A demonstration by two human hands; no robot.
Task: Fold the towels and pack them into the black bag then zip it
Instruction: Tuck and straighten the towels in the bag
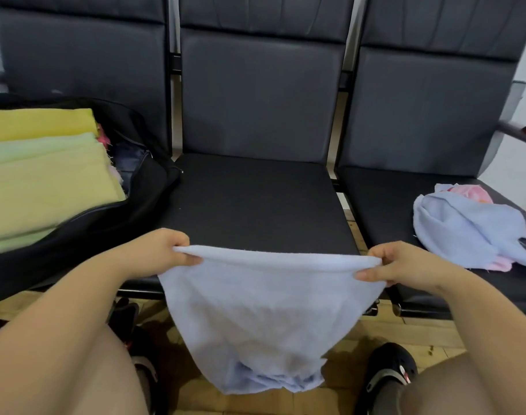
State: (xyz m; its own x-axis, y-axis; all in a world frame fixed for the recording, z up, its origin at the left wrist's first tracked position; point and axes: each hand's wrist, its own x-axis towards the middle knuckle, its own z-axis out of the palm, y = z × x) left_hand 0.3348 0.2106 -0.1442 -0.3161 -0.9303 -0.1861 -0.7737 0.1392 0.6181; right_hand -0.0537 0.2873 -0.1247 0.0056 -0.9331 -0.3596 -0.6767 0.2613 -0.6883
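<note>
just beyond my fingers (182, 244) the middle seat (255, 202) lies bare and open. left of them the black bag (148, 187), stuffed with folded towels (46, 181), blocks passage; right, a crumpled towel heap (465, 229) occupies the seat.

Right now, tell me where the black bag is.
In the head view the open black fabric bag lies at far left on the left black seat, holding folded yellow and green towels.
</note>
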